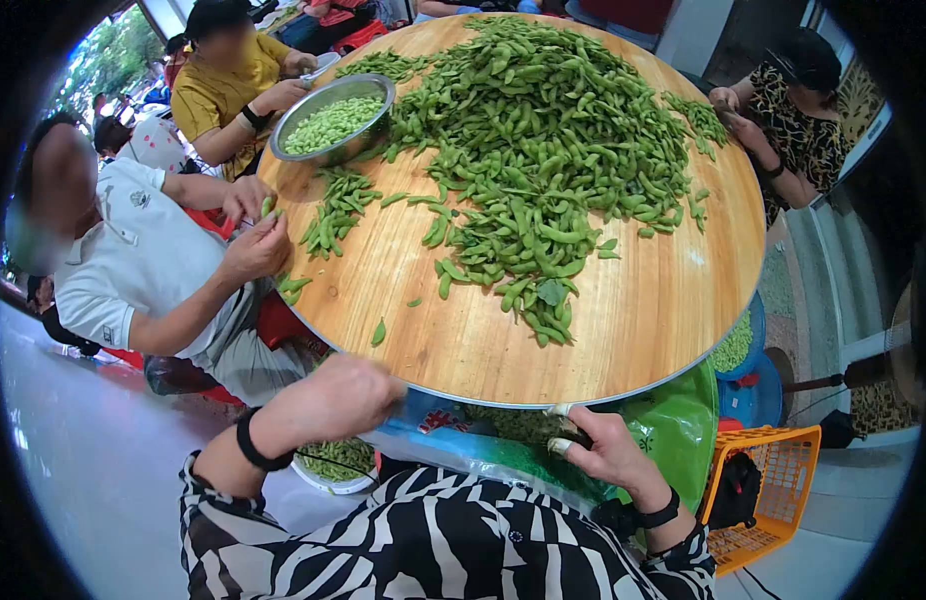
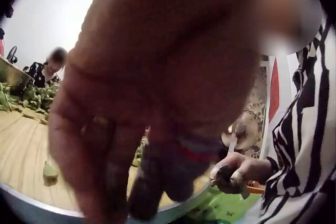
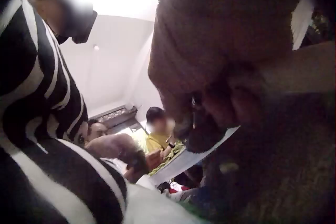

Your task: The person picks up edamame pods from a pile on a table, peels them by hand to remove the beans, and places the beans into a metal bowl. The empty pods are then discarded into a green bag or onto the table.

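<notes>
My left hand (image 1: 345, 395) is blurred at the near left rim of the round wooden table (image 1: 348, 310). In the left wrist view its fingers (image 2: 147, 192) hang down loosely, and no held thing shows among them. My right hand (image 1: 613, 455) is at the near rim, with pale wraps on the thumb and a fingertip. It grips a small dark tool (image 2: 224, 172) that gives a metallic glint in the right wrist view; its kind is mostly hidden. Green soybean pods (image 1: 553, 150) are heaped across the table, and a stray pod (image 1: 379, 332) lies nearest my left hand.
A metal bowl (image 1: 387, 108) of shelled beans stands at the far left. Below the rim are a white bucket (image 1: 333, 488) of pods, a green bag (image 1: 673, 425), an orange crate (image 1: 783, 530) and blue basins (image 1: 758, 395). Other people sit around the table, handling pods.
</notes>
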{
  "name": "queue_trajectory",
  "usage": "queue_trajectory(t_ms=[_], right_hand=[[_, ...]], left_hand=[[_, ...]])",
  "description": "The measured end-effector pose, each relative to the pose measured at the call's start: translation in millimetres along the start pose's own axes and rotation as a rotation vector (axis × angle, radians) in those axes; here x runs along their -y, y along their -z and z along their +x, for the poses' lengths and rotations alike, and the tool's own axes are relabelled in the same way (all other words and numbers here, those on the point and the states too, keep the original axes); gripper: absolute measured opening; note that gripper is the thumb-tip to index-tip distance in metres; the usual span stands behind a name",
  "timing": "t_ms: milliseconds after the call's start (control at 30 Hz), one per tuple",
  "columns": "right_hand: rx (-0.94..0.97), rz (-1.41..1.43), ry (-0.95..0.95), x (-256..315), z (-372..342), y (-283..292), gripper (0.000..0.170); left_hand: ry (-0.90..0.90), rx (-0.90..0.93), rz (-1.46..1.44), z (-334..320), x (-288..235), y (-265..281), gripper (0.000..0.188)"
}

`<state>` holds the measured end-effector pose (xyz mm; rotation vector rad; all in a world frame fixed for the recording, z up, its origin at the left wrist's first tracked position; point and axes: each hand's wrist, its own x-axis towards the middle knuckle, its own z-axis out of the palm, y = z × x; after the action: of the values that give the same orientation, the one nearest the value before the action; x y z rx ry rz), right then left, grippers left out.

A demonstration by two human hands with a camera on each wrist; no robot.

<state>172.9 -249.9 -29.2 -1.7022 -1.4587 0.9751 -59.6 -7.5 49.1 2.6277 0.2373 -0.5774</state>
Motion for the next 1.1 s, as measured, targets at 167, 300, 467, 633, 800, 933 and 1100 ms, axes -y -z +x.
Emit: queue_trajectory(t_ms=[167,300,467,633,800,933,1100], right_hand=[[-0.072,0.009,0.066,4,11,-3,0.030],[-0.075,0.114,0.029,12,9,-5,0.032],[-0.116,0.231,0.038,10,5,-3,0.034],[-0.105,0.584,-0.127,33,11,12,0.036],[-0.159,0.677,-0.126,39,27,9,0.038],[-0.173,0.935,-0.139,38,30,3,0.037],[-0.216,0.972,-0.097,34,26,-4,0.041]], left_hand=[[-0.008,-0.631,-0.030,64,34,7,0.017],[0.018,-0.705,-0.062,106,52,6,0.019],[0.123,-0.609,-0.033,105,53,4,0.029],[0.164,-0.661,-0.230,91,36,5,0.027],[-0.065,-0.586,-1.163,99,-9,-7,0.020],[-0.183,-0.658,-1.236,102,-47,-19,0.019],[-0.211,-0.638,-1.109,107,-61,-31,0.019]])
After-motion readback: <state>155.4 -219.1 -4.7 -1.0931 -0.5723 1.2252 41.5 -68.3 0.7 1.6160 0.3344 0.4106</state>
